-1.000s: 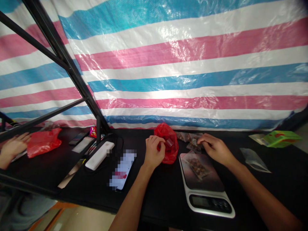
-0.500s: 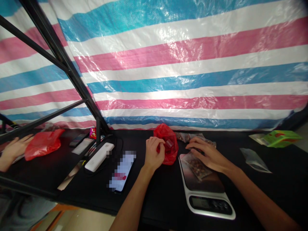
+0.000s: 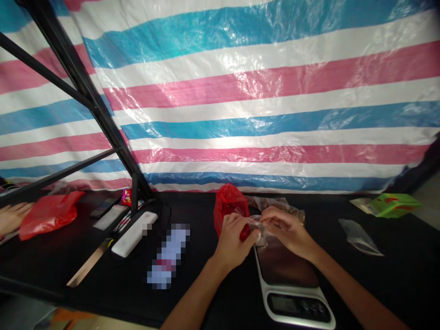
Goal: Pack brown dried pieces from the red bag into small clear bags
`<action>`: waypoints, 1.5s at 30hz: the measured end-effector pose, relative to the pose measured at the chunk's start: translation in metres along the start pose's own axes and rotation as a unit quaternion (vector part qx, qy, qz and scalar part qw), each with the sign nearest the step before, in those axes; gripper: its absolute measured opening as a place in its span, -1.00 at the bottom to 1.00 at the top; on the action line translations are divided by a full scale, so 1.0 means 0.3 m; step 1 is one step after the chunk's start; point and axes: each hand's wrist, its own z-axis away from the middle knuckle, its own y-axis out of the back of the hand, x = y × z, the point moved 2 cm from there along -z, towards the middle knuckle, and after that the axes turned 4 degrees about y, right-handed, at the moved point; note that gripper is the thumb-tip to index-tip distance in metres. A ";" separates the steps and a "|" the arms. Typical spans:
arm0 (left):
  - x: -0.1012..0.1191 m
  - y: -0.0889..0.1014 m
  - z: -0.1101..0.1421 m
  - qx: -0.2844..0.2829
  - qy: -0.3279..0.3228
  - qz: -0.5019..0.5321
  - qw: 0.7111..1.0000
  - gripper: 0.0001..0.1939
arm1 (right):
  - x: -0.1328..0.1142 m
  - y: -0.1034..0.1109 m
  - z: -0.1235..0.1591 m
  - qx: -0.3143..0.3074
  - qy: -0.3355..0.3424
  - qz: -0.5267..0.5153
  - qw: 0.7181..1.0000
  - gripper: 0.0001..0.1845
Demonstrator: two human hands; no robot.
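Note:
A small clear plastic bag (image 3: 260, 237) with brownish contents is held between my two hands, above the far left edge of the kitchen scale (image 3: 288, 268). My left hand (image 3: 235, 239) is closed on the left side of the bag, its fingers curled. My right hand (image 3: 288, 231) pinches the bag's upper right edge, over the scale's bare plate. Just behind my left hand stands a red plastic bag (image 3: 231, 201), its lower part partly hidden. More clear bags of brown pieces (image 3: 280, 204) lie behind my right hand.
A flat clear bag (image 3: 360, 236) and a green packet (image 3: 395, 205) lie to the right. On the left are a phone (image 3: 168, 256), a white power strip (image 3: 134, 234) and a black metal frame (image 3: 92, 107). Another person's hand (image 3: 13, 217) rests by a second red bag (image 3: 51, 214).
The small clear bag has been lifted off the scale plate and moved left. My left hand has left the red bag's opening and now grips the clear bag together with my right.

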 end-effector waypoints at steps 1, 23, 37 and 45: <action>-0.003 -0.004 0.001 0.011 0.010 0.012 1.000 -0.85 | 0.003 -0.013 0.003 0.014 -0.012 -0.018 1.000 -0.86; -0.018 -0.010 -0.009 0.090 0.048 0.097 0.990 -0.74 | 0.019 -0.057 0.010 0.093 -0.061 -0.119 0.987 -0.65; -0.007 -0.006 -0.008 0.094 0.020 0.088 0.992 -0.76 | 0.023 -0.078 0.008 0.110 -0.065 -0.168 0.977 -0.52; -0.002 -0.009 -0.007 0.093 -0.002 0.088 0.992 -0.79 | 0.022 -0.083 0.013 0.104 -0.083 -0.151 0.980 -0.56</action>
